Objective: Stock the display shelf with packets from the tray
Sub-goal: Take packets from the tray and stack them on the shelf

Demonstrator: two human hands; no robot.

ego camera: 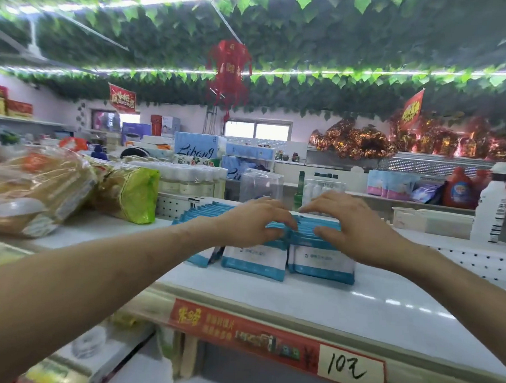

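Three rows of blue-and-white packets (255, 259), standing on edge side by side near the middle of the white display shelf (387, 306), printed fronts facing the camera. Left row leaning sideways; middle and right rows upright and close beside each other. Left hand (253, 221) curled over the top edges of the middle row, fingers on the far side and thumb on the near side, holding a batch of packets between them. Right hand (353, 227) doing much the same on the right row, fingers reaching across the tops, thumb tucked against the near faces. Both bare forearms stretching in from the bottom corners. Looks well under way rather than finished: plenty of bare shelf to the right of the rows and in front of them, and the leaning row probably in need of straightening. No tray anywhere in view, so no count possible of packets left to place. Along the shelf's front lip, a red price strip (278, 345) with a handwritten white tag. To the left, bagged bread (33, 186) and a green-and-yellow pack (133, 194); to the right, a white bottle (492, 206). Overhead, artificial green leaves, light strips and a red hanging lantern (228, 71).
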